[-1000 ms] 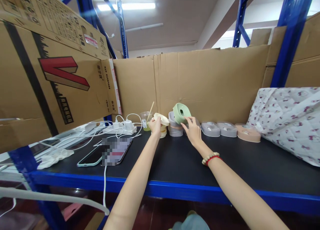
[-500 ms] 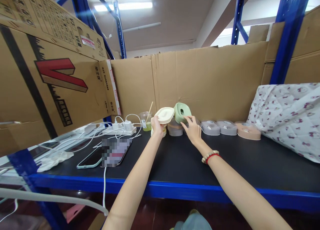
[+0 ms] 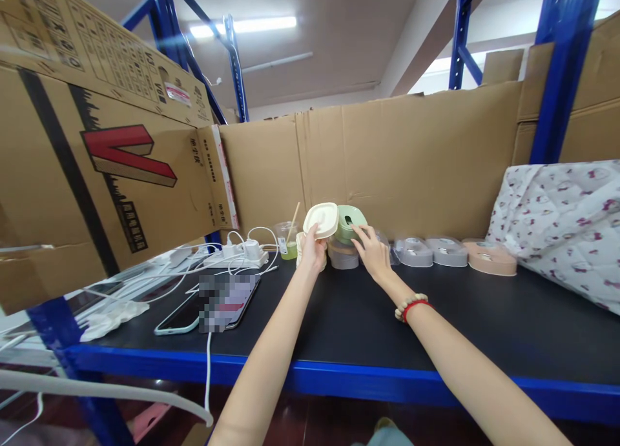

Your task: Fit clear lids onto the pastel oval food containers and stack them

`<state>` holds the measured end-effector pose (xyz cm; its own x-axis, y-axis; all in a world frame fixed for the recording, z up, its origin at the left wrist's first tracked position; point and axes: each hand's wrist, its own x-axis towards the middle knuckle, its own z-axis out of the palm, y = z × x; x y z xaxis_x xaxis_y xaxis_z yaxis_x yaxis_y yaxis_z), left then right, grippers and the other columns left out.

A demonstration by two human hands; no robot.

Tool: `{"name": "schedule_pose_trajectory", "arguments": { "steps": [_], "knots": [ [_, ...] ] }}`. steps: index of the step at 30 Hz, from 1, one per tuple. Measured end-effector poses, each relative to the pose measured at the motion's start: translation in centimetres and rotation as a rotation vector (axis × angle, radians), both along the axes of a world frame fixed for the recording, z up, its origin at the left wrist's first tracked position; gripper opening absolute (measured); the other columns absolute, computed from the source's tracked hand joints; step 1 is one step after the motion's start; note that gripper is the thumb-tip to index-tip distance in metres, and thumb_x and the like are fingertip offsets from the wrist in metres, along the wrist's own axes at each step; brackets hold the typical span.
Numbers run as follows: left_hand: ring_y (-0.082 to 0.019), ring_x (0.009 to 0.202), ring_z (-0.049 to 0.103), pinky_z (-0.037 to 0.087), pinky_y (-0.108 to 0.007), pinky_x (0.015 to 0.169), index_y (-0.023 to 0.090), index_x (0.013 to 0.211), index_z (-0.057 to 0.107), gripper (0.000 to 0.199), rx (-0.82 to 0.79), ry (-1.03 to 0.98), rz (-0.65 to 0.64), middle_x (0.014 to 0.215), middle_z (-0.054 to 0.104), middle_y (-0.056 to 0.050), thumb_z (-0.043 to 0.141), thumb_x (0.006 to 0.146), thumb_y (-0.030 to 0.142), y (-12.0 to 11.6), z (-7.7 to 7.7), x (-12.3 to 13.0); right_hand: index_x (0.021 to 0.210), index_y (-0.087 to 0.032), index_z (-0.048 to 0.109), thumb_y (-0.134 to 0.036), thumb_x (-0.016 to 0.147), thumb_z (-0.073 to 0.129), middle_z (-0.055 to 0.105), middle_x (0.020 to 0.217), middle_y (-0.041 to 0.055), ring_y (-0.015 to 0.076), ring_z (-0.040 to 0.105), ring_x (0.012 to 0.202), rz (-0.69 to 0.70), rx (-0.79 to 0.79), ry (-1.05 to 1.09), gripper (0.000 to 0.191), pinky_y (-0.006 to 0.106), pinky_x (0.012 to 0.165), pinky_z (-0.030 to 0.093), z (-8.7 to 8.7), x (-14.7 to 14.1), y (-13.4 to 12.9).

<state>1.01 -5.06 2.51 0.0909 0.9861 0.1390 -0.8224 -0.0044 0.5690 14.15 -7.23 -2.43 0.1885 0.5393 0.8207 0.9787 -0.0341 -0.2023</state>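
My left hand (image 3: 314, 249) grips a cream-coloured shallow lid-like piece (image 3: 321, 219), its thumb on the face and its fingers behind. Beside it, on the right, is a pale green rounded box-shaped piece (image 3: 349, 235) with a dark oval slot. My right hand (image 3: 375, 251) is closed on the green piece's right edge with thumb and fingertips. The two pieces overlap or touch at their edges; which, I cannot tell. Behind my left hand stand more cream pieces (image 3: 301, 252), partly hidden. Greyish see-through containers (image 3: 343, 259) sit below the green piece.
Grey lidded cases (image 3: 414, 252) and a peach one (image 3: 490, 257) line the back right of the black shelf (image 3: 358, 323). To the left are a cup with a stick (image 3: 289, 247), a power strip (image 3: 236, 257), cables and phones (image 3: 181, 314). Patterned fabric (image 3: 566, 233) covers the far right.
The cream piece has tilted up, showing its face more toward me. The green piece has turned and dropped slightly, still under my right hand. The view has shifted a little.
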Motion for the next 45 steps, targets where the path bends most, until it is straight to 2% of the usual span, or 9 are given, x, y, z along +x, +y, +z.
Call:
{"name": "schedule_pose_trajectory", "arguments": {
  "steps": [12, 18, 21, 24, 28, 33, 36, 40, 45],
  "knots": [
    [-0.016, 0.097, 0.061, 0.054, -0.019, 0.070, 0.015, 0.101, 0.056, 0.037, 0.031, -0.020, -0.070, 0.105, 0.063, -0.005, 0.049, 0.072, -0.007, 0.4, -0.5, 0.2, 0.119, -0.014, 0.055, -0.025, 0.088, 0.040, 0.052, 0.118, 0.0143, 0.0217, 0.061, 0.092, 0.093, 0.216, 0.128, 0.036, 0.031, 0.069, 0.052, -0.1, -0.2, -0.2],
    [-0.014, 0.083, 0.063, 0.052, -0.021, 0.069, 0.016, 0.114, 0.052, 0.047, 0.034, -0.028, -0.142, 0.101, 0.064, -0.005, 0.048, 0.073, -0.006, 0.2, -0.6, 0.3, 0.119, -0.018, 0.057, -0.030, 0.092, 0.036, 0.054, 0.117, 0.0124, 0.0196, 0.062, 0.092, 0.072, 0.348, 0.005, 0.036, 0.025, 0.059, 0.051, -0.3, -0.6, -0.4],
    [-0.012, 0.071, 0.062, 0.051, -0.021, 0.066, 0.014, 0.116, 0.050, 0.039, 0.058, -0.025, -0.178, 0.089, 0.065, -0.005, 0.051, 0.079, 0.004, -0.2, -0.5, 0.3, 0.115, -0.022, 0.061, -0.032, 0.093, 0.036, 0.057, 0.113, 0.0106, 0.0186, 0.063, 0.090, 0.100, 0.376, -0.142, 0.035, 0.020, 0.049, 0.048, -0.5, -0.8, -0.5],
    [-0.011, 0.062, 0.059, 0.048, -0.020, 0.060, 0.011, 0.106, 0.054, 0.023, 0.048, -0.025, -0.225, 0.078, 0.064, -0.005, 0.051, 0.084, 0.018, -0.7, -0.3, 0.2, 0.115, -0.026, 0.063, -0.031, 0.093, 0.037, 0.060, 0.111, 0.0086, 0.0170, 0.064, 0.086, 0.124, 0.336, -0.264, 0.034, 0.017, 0.045, 0.045, -0.7, -1.1, -0.6],
    [-0.009, 0.058, 0.056, 0.045, -0.018, 0.057, 0.010, 0.090, 0.056, 0.012, 0.065, -0.009, -0.246, 0.074, 0.062, -0.004, 0.053, 0.081, 0.017, -0.9, -0.3, 0.2, 0.118, -0.030, 0.061, -0.028, 0.093, 0.036, 0.060, 0.114, 0.0064, 0.0154, 0.065, 0.084, 0.169, 0.274, -0.310, 0.035, 0.017, 0.048, 0.046, -0.7, -1.5, -0.9],
    [-0.010, 0.058, 0.055, 0.046, -0.019, 0.061, 0.012, 0.082, 0.054, 0.008, 0.007, 0.035, -0.148, 0.069, 0.059, -0.002, 0.050, 0.075, 0.013, -0.5, -0.6, 0.2, 0.126, -0.023, 0.054, -0.034, 0.090, 0.038, 0.052, 0.125, 0.0097, 0.0184, 0.062, 0.096, 0.217, 0.212, -0.107, 0.040, 0.023, 0.056, 0.051, -0.6, -1.9, -1.0],
    [-0.012, 0.059, 0.055, 0.047, -0.022, 0.061, 0.014, 0.079, 0.052, 0.007, -0.062, -0.013, -0.089, 0.067, 0.058, -0.001, 0.046, 0.075, 0.014, 0.1, -0.6, -0.1, 0.130, -0.015, 0.047, -0.036, 0.085, 0.042, 0.050, 0.126, 0.0141, 0.0223, 0.059, 0.101, 0.139, 0.187, 0.157, 0.050, 0.031, 0.068, 0.053, -0.7, -2.0, -1.0],
    [-0.010, 0.054, 0.053, 0.044, -0.020, 0.056, 0.016, 0.082, 0.051, 0.010, -0.089, -0.071, -0.040, 0.065, 0.056, 0.002, 0.043, 0.076, 0.013, 0.6, -0.5, -0.5, 0.130, -0.015, 0.044, -0.034, 0.078, 0.047, 0.051, 0.120, 0.0148, 0.0237, 0.061, 0.089, 0.035, 0.053, 0.421, 0.055, 0.041, 0.075, 0.050, -1.0, -2.1, -1.0],
    [-0.009, 0.048, 0.050, 0.039, -0.017, 0.049, 0.015, 0.078, 0.048, 0.008, -0.107, -0.088, -0.058, 0.060, 0.053, 0.003, 0.042, 0.076, 0.013, 0.3, -0.3, -0.7, 0.134, -0.021, 0.040, -0.031, 0.076, 0.049, 0.053, 0.117, 0.0120, 0.0216, 0.061, 0.077, 0.080, -0.056, 0.484, 0.059, 0.042, 0.073, 0.049, -1.1, -1.9, -1.0]
  ]
}}
